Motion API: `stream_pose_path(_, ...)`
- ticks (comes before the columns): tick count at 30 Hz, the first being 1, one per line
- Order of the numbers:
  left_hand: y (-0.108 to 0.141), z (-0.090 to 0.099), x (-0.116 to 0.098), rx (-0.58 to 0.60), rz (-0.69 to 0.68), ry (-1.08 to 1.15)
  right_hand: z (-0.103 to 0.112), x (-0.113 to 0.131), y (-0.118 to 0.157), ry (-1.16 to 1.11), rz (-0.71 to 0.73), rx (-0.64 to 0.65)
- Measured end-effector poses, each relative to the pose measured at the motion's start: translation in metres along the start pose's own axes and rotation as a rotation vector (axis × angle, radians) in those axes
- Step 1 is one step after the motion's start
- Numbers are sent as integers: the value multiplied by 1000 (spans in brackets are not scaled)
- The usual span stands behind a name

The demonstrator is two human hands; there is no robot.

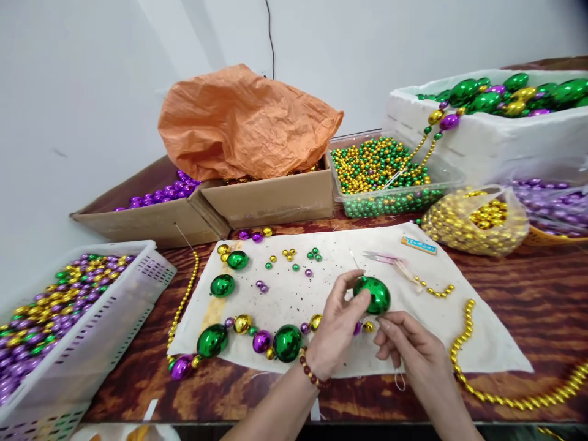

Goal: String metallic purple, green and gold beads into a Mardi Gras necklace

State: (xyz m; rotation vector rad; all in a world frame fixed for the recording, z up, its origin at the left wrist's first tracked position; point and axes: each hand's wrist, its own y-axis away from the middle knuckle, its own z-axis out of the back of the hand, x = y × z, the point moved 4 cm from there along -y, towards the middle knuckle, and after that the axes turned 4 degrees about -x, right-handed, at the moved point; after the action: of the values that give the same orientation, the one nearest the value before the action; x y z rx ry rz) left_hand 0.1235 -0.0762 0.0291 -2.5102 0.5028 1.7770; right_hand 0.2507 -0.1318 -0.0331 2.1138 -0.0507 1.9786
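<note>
My left hand (337,318) is closed on a large shiny green bead (377,295), thumb across its front. A thin needle (353,256) sticks up just beyond the fingers. At the bead's lower edge, my right hand (407,337) pinches the thread, and a pale thread loop (400,381) hangs beneath it. Leftward along the cloth's front edge runs a strung row with a large green bead (288,343), a purple bead (261,342) and a gold bead (242,323). My left wrist and fingers hide part of that row.
Loose small and green beads (222,285) lie on the white cloth (441,324), with pink-handled snips (383,257) and a blue packet (419,245). Gold bead strands (519,404) lie right. Around stand a white basket (138,294), cardboard boxes (271,199), a clear bin (390,199) and a foam box (459,144).
</note>
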Motion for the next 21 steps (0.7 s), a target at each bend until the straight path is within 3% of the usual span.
stream_pose_path(5, -4, 6, -1, 50, -13, -350, 0, -3, 2, -101, -64, 94)
stream_pose_path(9, -11, 15, -14, 217, -29, -508, 10, -6, -3, -131, -93, 86)
stream_pose_path(11, -21, 31, -24, 219, -95, -628, 22, -7, -8, -156, -87, 32)
stream_pose_path(16, -58, 98, -46, -77, -407, -1231, 48, -11, -18, -109, -41, -116)
stream_pose_path(18, -69, 113, -43, -64, -461, -1437, 49, -15, -20, -61, -48, -135)
stream_pose_path(21, -75, 117, -31, 55, -502, -1612, 43, -18, -19, -24, -64, -121)
